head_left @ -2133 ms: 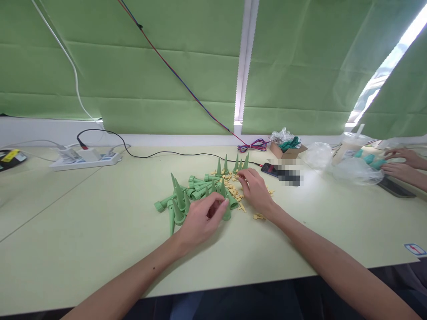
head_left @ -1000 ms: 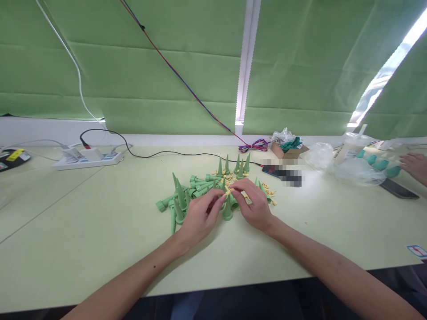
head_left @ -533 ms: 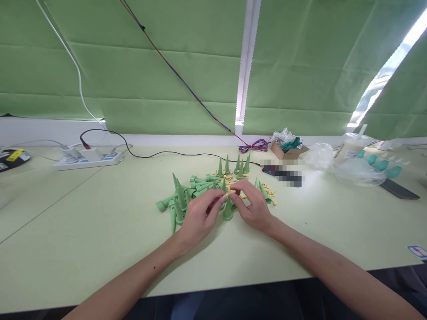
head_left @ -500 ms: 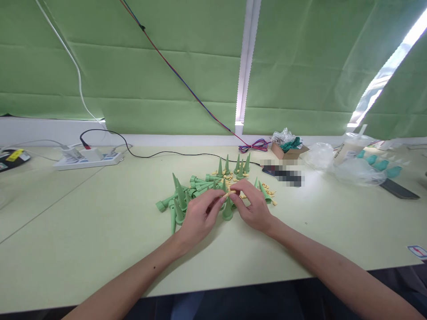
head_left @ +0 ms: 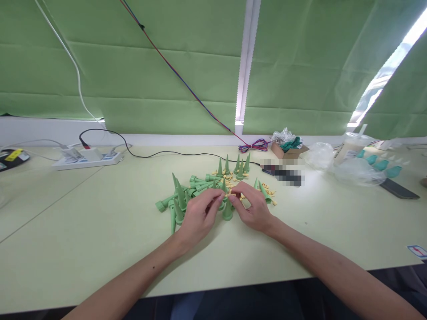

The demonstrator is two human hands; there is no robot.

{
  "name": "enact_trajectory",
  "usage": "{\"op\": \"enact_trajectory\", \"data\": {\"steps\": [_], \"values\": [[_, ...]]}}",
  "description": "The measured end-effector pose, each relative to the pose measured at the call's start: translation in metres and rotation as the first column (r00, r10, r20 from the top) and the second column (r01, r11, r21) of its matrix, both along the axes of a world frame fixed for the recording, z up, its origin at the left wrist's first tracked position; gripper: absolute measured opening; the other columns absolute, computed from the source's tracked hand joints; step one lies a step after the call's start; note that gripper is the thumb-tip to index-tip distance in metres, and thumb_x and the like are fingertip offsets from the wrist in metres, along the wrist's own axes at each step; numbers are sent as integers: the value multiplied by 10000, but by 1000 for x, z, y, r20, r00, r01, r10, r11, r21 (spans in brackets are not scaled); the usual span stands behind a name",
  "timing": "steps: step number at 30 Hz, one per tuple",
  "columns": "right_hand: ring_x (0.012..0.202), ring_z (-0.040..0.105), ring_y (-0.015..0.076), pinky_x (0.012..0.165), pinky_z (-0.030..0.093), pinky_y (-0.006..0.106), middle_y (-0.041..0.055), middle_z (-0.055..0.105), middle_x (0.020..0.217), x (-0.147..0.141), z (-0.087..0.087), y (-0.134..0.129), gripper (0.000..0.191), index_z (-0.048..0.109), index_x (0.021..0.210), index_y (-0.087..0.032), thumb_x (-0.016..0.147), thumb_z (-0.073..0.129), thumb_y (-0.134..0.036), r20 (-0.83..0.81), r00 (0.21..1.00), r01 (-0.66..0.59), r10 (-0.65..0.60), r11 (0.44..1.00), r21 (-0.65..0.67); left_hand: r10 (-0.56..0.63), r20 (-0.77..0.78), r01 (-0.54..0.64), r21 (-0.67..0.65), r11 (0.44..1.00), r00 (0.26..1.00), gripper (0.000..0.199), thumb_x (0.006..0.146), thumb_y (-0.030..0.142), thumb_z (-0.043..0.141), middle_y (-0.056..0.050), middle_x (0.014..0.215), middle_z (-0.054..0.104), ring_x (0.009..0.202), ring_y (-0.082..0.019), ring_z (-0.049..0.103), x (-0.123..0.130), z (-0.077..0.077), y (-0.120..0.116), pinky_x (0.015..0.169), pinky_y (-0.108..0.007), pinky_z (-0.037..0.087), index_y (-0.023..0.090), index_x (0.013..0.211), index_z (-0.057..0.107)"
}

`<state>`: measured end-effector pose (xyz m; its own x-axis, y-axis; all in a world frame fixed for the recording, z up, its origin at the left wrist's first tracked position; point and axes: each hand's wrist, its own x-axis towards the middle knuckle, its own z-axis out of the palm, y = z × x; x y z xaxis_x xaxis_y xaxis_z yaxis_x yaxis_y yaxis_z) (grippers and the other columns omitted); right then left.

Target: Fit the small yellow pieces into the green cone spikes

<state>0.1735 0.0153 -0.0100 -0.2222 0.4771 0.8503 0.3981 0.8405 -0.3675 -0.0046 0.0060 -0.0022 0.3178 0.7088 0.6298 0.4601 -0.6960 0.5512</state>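
My left hand [head_left: 203,211] and my right hand [head_left: 252,208] meet over a group of green plastic cones. Pinched between the fingertips of both is a small yellow plastic piece [head_left: 228,194], whose exact shape is partly hidden by the fingers. Just below the fingertips a green cone [head_left: 227,211] stands upright on the table. More green cones [head_left: 180,198] stand or lie to the left, beside and behind my left hand. Small loose yellow pieces [head_left: 268,190] are scattered near a tilted green cone [head_left: 264,192] past my right hand.
A power strip [head_left: 88,161] with plugs sits at the left on the table [head_left: 110,231]. At the back are a bundled cable [head_left: 255,146], a cardboard box [head_left: 288,152] and a blurred dark object [head_left: 283,173]. A drink cup [head_left: 350,149] and plastic bag [head_left: 360,172] stand right.
Both hands remain almost in place on the yellow piece. The fingers of my right hand have shifted slightly around it.
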Motion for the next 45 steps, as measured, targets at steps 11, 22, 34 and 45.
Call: {"op": "enact_trajectory", "data": {"steps": [11,22,34,45], "values": [[627,499,136,572,433,270,9,538,696,0,1,-1,92,528,856,-206,930,506,-158,-16,999,28,-27,1000,7,17,21,-17,-29,999,1000,137,973,248,485,-1,776,631,601,-94,513,1,-1,0,545,-213,397,193,936,605],[619,501,128,597,432,265,4,550,706,7,-1,8,120,535,825,-199,936,490,-210,-119,975,179,-187,981,-78,19,-218,-62,-192,980,976,238,925,435,532,36,616,533,522,-121,477,2,1,-1,524,-237,371,206,957,591],[610,501,124,606,426,251,-1,559,700,4,-3,9,118,540,827,-192,934,491,-198,-69,980,177,-185,978,-110,-35,-367,-69,-266,961,930,268,913,333,493,7,632,560,559,-154,496,4,-4,2,517,-261,298,199,685,453],[613,509,117,603,422,238,-3,571,705,5,-3,10,120,541,832,-188,939,489,-198,-40,984,166,-173,976,-137,-59,-365,-66,-321,945,929,245,905,305,476,2,647,535,575,-153,472,4,-6,1,527,-273,304,201,690,419]]}}
